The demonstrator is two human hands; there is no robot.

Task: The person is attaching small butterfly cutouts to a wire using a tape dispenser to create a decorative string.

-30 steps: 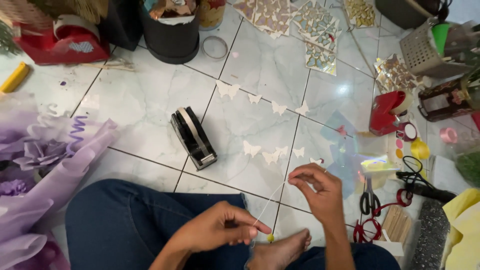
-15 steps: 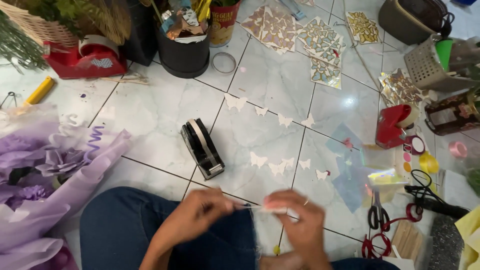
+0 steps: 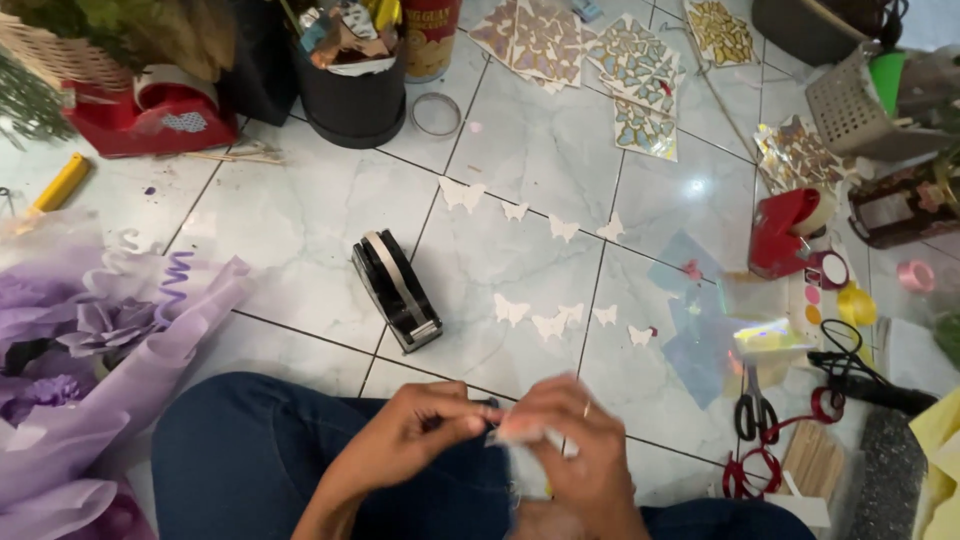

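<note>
Already, eleven white paper butterflies (image 3: 548,325) lie across the middle floor. Low centre, the left hand (image 3: 420,430) and right hand (image 3: 575,450) pinch a small blurred whitish piece (image 3: 520,432), unfinished.

Black tape dispenser (image 3: 396,290) on tiled floor (image 3: 300,230), white paper butterflies (image 3: 545,322) scattered just beside. Purple wrapped bouquet (image 3: 90,350) at left edge. Red dispenser (image 3: 785,232), scissors (image 3: 755,405) at right. Black bucket (image 3: 352,95) at top.
</note>
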